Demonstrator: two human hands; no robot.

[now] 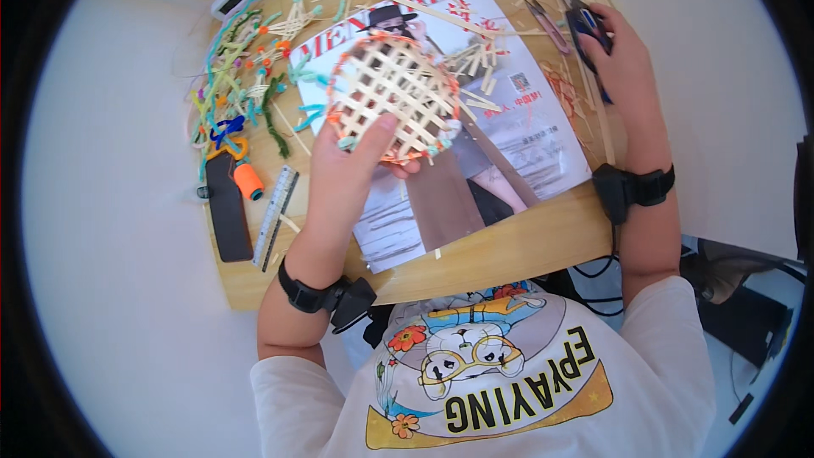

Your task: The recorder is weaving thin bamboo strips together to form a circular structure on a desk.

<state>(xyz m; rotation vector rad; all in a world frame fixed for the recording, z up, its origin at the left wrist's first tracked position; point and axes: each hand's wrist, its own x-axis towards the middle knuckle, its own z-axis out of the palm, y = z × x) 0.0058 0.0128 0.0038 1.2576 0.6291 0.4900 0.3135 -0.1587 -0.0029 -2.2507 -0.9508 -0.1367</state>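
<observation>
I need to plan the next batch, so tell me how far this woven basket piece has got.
Done: the lattice of the woven disc looks complete, and coloured binding runs round most of its rim. In hand: the left hand holds the disc up; the right hand reaches to a dark tool. Left: loose bamboo strips lie on the magazine.

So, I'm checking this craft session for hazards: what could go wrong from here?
The left hand holds the woven lattice disc by one edge only, so it could flex or slip. The right hand grips a dark tool near loose bamboo strips, which might get knocked away. The ruler lies near the table edge.
</observation>
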